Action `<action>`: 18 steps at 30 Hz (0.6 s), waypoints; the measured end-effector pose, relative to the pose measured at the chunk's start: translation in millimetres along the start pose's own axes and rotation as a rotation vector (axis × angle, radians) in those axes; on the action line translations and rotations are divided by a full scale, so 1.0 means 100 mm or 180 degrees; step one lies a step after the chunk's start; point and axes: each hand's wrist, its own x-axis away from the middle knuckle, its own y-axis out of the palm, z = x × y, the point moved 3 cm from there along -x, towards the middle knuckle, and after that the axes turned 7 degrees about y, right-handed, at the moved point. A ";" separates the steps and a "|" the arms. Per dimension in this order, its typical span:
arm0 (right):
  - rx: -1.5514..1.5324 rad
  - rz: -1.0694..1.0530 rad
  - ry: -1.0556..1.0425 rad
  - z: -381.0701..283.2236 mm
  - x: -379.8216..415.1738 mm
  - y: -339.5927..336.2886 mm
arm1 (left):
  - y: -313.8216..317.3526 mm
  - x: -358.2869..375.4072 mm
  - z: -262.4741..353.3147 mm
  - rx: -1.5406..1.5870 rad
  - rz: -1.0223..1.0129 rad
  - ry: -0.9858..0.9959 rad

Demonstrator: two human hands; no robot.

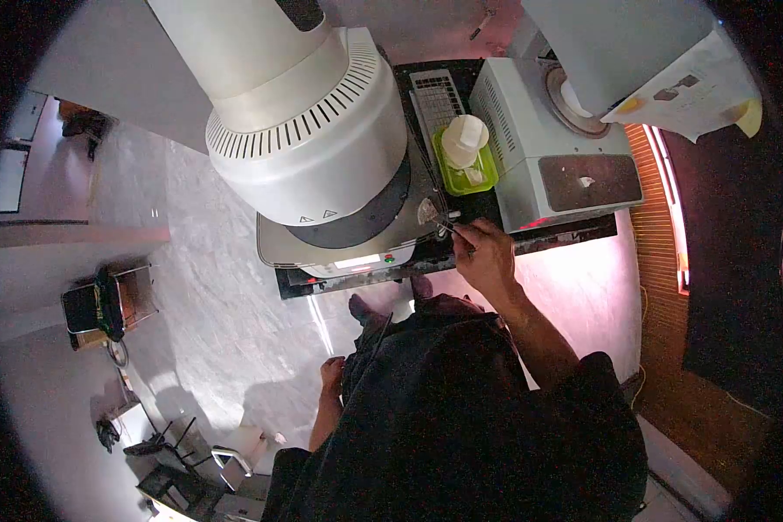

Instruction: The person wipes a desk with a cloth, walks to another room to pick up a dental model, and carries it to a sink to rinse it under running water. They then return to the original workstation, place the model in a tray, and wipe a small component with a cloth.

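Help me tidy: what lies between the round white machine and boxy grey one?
Head view: mainly a green tray holding a white container, and a pale gridded item.

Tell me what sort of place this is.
Probably a small lab or technical workshop. It has a large white vented machine with warning triangles and a control panel, a boxy vented unit beside a green tray, and the right hand works with a thin tool.

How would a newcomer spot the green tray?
Start at the big white slotted dome. Between it and the boxy grey machine sits a small tray. It's bright lime green with whitish items inside, unlike the pale keyboard-like grid behind.
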 end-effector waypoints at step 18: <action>0.0082 -0.0119 0.0067 0.01 0.00 0.00 | -0.03 -0.11 -0.16 0.0149 -0.0060 0.0083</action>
